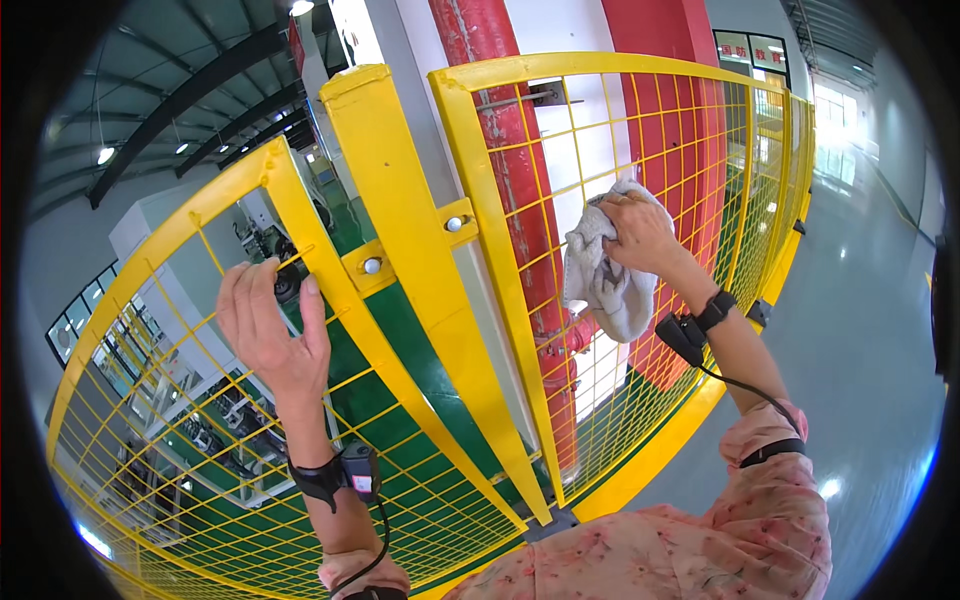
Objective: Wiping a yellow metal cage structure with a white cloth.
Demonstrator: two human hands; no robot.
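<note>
My right hand (pixel 637 229) clutches a crumpled, greyish-white cloth (pixel 619 304) against the mesh of the right yellow fence panel (pixel 611 64). The cloth hangs in folds below my fingers. My left hand (pixel 274 322) is raised at the left yellow fence panel (pixel 169 232), by its upright frame bar. Its thumb stands apart from the fingers, and the fingertips are at a mesh wire; whether they press on it is hard to tell. Between the panels stands a yellow square post (pixel 397 202), joined to both by bolted brackets (pixel 371 266).
Behind the right panel runs a red pipe (pixel 495 135) with worn paint, next to a red and white column (pixel 660 105). Machinery (pixel 232 420) stands on green floor (pixel 409 341) beyond the left panel. A grey walkway (pixel 832 315) stretches along the right. Cables hang from both wrist devices.
</note>
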